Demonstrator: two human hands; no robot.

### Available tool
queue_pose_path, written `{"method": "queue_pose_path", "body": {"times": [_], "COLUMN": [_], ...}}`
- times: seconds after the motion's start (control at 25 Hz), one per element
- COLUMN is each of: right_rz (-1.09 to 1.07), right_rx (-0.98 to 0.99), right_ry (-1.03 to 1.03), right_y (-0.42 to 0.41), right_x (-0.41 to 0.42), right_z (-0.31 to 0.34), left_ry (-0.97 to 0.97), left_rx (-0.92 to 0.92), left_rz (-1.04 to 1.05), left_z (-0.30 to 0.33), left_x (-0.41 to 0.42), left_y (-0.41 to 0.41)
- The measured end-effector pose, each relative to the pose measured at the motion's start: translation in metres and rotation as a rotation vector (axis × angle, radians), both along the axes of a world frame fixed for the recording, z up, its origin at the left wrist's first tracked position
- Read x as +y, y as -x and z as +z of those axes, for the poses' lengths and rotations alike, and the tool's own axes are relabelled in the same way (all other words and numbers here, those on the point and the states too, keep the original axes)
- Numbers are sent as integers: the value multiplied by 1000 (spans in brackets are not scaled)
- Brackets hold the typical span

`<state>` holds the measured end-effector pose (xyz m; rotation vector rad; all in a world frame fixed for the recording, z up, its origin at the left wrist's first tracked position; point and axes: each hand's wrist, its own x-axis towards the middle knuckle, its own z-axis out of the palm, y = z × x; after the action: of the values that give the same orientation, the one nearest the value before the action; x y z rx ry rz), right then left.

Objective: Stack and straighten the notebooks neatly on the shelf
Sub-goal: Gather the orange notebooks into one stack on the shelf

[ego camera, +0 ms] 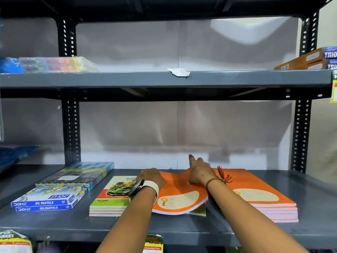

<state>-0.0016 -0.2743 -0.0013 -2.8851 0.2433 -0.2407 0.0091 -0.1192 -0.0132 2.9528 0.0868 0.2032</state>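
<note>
A loose orange notebook (179, 199) lies bent across the grey shelf (182, 229), partly on top of a stack of car-cover notebooks (111, 196). My left hand (152, 177), with a watch on the wrist, grips its far left edge. My right hand (199, 172) presses on its far right part, forefinger pointing up and thumb under the lifted cover. A neat stack of orange notebooks (262, 198) sits to the right, touching my right wrist.
Oil pastel boxes (49, 201) and a dark flat box stack (78, 173) sit at the left. The upper shelf (127, 79) holds marker packs (58, 63) and brown boxes (310, 60). Perforated uprights (71, 132) flank the bay.
</note>
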Motion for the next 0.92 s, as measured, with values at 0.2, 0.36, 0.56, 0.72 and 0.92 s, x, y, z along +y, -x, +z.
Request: {"method": "queue_pose_path", "body": {"times": [0.2, 0.36, 0.56, 0.72, 0.92], "right_rz": [19, -24, -160, -250, -247], "right_rx": [-189, -325, -381, -311, -253], "right_ry": [-160, -306, -317, -319, -424], "right_y": [-1, 6, 28, 42, 46], "right_x": [-18, -54, -133, -184, -213], "right_z": [10, 35, 55, 49, 30], "left_ry": [194, 410, 635, 764, 834], "left_rx": [-58, -117, -72, 15, 27], "left_rz": [7, -10, -146, -230, -229], "left_z": [12, 33, 38, 18, 4], "left_x": [5, -6, -72, -118, -138], "left_y": [-13, -21, -15, -2, 2]}}
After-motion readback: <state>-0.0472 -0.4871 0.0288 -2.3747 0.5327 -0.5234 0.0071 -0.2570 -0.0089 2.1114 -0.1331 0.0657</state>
